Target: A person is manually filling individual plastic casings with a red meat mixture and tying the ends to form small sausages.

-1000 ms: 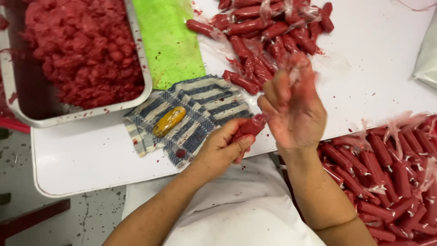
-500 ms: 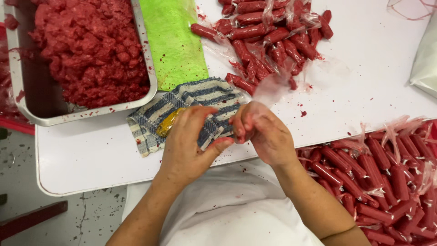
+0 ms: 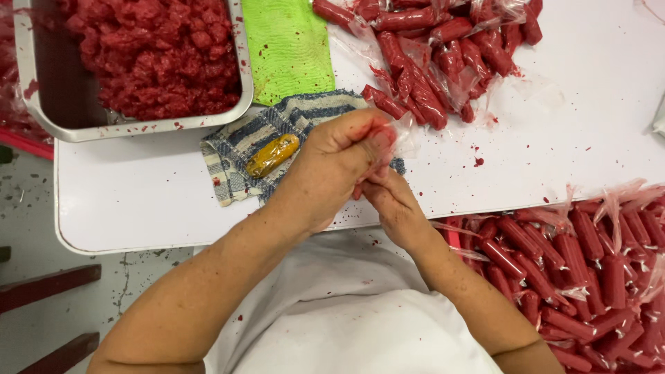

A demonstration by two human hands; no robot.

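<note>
Currently both hands meet at frame centre, over the near edge of the white table (image 3: 568, 138). Left hand (image 3: 339, 163) is curled shut, pinching clear plastic wrap (image 3: 402, 135) at its fingertips. Right hand (image 3: 391, 201) is closed just below it, touching, fingers up. The piece held between them is mostly hidden; long axis can't be told. Striped cloth (image 3: 242, 149) with a yellow wrapped piece (image 3: 272, 155) lies just left; wrapped red sticks (image 3: 429, 48) are piled upper centre.

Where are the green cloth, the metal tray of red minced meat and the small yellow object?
green cloth (image 3: 287, 45), head view, middle of its surface
metal tray (image 3: 239, 66), head view, right rim
small yellow object (image 3: 272, 155), head view, its middle, on the striped cloth (image 3: 235, 149)
</note>
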